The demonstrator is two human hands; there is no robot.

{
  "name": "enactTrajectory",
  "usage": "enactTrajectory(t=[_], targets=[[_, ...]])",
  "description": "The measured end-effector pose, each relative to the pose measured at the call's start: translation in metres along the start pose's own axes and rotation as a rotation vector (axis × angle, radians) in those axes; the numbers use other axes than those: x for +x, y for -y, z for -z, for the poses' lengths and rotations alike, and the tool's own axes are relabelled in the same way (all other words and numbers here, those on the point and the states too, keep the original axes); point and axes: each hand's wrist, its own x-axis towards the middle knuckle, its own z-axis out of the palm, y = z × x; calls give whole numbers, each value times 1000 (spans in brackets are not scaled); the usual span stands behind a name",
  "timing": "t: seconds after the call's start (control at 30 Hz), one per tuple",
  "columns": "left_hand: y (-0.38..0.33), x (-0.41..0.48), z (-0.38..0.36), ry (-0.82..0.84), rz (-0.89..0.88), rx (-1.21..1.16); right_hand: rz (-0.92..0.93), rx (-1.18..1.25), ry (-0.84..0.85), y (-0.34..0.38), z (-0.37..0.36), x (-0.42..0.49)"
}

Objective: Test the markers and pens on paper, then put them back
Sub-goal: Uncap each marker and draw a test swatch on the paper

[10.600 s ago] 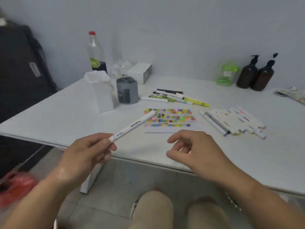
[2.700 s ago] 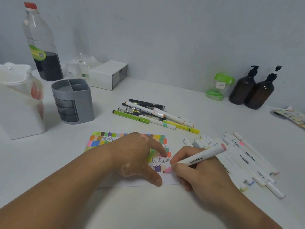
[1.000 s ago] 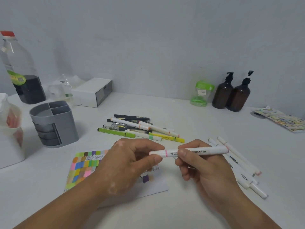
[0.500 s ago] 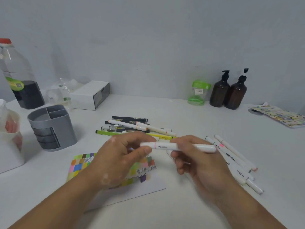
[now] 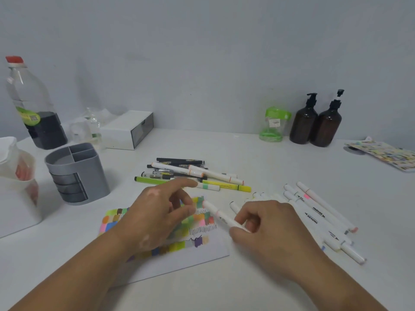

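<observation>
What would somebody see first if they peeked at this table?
Probably the paper covered in bright colour squares, lying at the front of the white table under the left hand. Right beside it, the right hand holds a white marker in its fingers. Two dark brown pump bottles stand at the back by the wall.

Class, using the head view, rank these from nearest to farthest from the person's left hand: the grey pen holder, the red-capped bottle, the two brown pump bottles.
From the left hand:
1. Grey pen holder, to its left.
2. Red-capped bottle, far left, by the wall.
3. Brown pump bottles, far right, by the wall.
</observation>
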Motion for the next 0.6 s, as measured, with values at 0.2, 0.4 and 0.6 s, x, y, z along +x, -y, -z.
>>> enactTrajectory(t=[0.2,0.4,0.6], targets=[[1,8,-2,-157,88,225,-96,-242,-48,-13,-11,4],[-17,60,-16,-100,-9,550,-66,-190,-45,-23,-8,2],[-8,87,-33,112,-1,780,-58,-93,-59,-29,-1,1]])
